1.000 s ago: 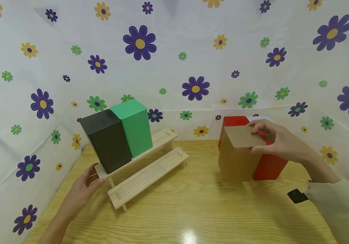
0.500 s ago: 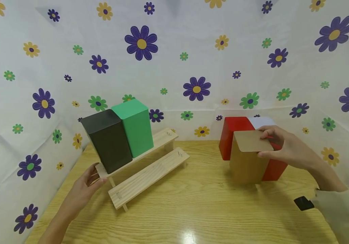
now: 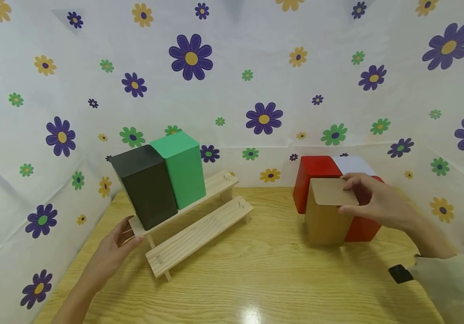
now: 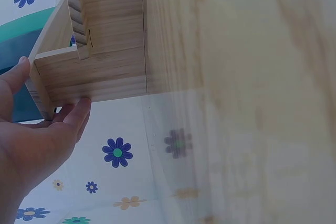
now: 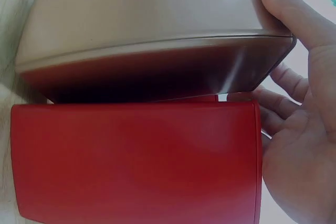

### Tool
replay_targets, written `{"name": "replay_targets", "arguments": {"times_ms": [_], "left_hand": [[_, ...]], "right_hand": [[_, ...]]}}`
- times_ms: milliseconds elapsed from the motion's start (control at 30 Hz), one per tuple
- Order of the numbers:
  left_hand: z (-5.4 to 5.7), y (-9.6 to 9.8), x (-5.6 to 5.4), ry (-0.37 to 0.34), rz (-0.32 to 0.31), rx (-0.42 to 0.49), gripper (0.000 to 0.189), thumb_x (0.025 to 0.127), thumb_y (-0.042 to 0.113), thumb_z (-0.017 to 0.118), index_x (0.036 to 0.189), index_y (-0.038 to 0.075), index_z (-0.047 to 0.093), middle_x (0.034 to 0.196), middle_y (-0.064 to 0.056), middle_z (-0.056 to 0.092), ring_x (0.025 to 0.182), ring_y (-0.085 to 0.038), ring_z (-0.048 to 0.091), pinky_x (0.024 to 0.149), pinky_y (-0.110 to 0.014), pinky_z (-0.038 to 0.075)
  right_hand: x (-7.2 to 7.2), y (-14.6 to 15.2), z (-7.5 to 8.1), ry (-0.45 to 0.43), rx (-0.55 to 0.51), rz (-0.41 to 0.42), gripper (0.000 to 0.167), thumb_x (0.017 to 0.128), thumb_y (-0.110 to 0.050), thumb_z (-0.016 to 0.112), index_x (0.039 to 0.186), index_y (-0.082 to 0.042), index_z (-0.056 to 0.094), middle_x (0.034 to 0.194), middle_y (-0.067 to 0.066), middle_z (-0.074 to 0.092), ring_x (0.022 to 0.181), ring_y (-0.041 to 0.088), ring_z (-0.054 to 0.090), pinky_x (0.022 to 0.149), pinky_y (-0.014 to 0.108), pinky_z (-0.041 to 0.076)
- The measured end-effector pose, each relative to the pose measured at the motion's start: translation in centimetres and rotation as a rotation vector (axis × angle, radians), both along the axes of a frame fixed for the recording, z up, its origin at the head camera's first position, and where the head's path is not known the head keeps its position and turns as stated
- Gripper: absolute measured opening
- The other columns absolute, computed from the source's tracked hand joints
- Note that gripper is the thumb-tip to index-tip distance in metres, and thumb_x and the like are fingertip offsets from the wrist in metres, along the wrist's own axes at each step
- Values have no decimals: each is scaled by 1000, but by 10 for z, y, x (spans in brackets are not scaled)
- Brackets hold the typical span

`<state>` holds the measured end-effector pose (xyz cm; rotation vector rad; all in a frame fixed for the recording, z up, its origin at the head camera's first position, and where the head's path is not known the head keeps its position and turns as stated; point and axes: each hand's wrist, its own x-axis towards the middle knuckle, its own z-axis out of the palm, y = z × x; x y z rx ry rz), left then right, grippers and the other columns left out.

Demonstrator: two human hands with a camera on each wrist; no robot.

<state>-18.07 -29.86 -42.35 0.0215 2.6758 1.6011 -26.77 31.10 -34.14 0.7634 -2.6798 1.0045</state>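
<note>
A two-step wooden rack (image 3: 199, 236) stands on the left of the table. On its upper step a black box (image 3: 151, 193) and a green box (image 3: 185, 173) stand side by side. My left hand (image 3: 112, 252) holds the left end of that step, thumb on the near side; the left wrist view shows the fingers (image 4: 79, 114) around the board's end. To the right, my right hand (image 3: 382, 202) grips the top of a gold-brown box (image 3: 327, 225) between thumb and fingers. A red box (image 5: 136, 161) stands right beside it under the palm.
Behind the gold-brown box are another red box (image 3: 321, 167) and a white box (image 3: 355, 165). A flower-printed cloth (image 3: 232, 90) hangs around the back and sides of the wood-grain table (image 3: 232, 288). A black tab (image 3: 400, 273) sticks out near the right sleeve.
My right hand has shifted the gold-brown box to the right and nearer to me, baring more of the red and white boxes behind. My left hand has stayed on the rack.
</note>
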Motion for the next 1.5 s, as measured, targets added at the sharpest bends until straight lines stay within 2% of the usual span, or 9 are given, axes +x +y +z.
{"name": "replay_targets", "arguments": {"times_ms": [267, 467, 733, 867, 1033, 1333, 1500], "left_hand": [[-1, 0, 0, 3, -5, 1, 81, 96, 40, 56, 153, 6, 8, 148, -22, 32, 134, -37, 34, 101, -50, 38], [0, 0, 0, 1, -5, 7, 81, 96, 40, 56, 153, 6, 9, 148, -22, 31, 134, -38, 33, 101, -49, 38], [1, 0, 0, 3, -2, 7, 81, 96, 40, 56, 153, 6, 9, 149, -22, 31, 134, -37, 34, 100, -44, 40], [2, 0, 0, 4, 4, -1, 81, 97, 40, 55, 153, 6, 8, 149, -23, 30, 134, -38, 33, 101, -47, 39], [1, 0, 1, -1, 10, -5, 82, 97, 41, 55, 153, 6, 7, 149, -23, 29, 134, -39, 33, 101, -51, 37], [0, 0, 1, 5, 9, -8, 82, 97, 41, 55, 153, 5, 8, 149, -24, 29, 134, -40, 33, 101, -52, 37], [1, 1, 0, 6, 5, -2, 82, 97, 40, 55, 153, 5, 8, 149, -24, 30, 134, -40, 33, 101, -52, 37]], "right_hand": [[-1, -2, -1, 66, 36, 21, 46, 68, -20, 88, 101, -13, 58, 126, 8, 55, 117, 21, 46, 91, 2, 28], [-2, -2, -1, 90, 65, 24, 46, 67, -21, 89, 100, -12, 58, 125, 10, 55, 117, 24, 47, 91, 1, 28], [-4, -3, 2, 85, 117, 54, 42, 74, -22, 84, 104, -9, 58, 131, 18, 52, 119, 35, 46, 91, -1, 27], [-7, -2, -2, 148, 147, 77, 37, 77, -13, 81, 106, -7, 59, 129, 19, 54, 112, 33, 51, 87, 1, 33], [-8, -4, -4, 204, 152, 64, 35, 76, -9, 81, 103, -7, 59, 125, 17, 57, 106, 29, 54, 82, 3, 38], [-7, -4, -4, 226, 158, 61, 36, 76, -8, 81, 104, -6, 59, 126, 17, 57, 106, 29, 55, 83, 2, 37], [-7, -2, -4, 204, 137, 24, 36, 75, -12, 82, 105, -8, 62, 123, 11, 59, 107, 24, 55, 88, 2, 33]]}}
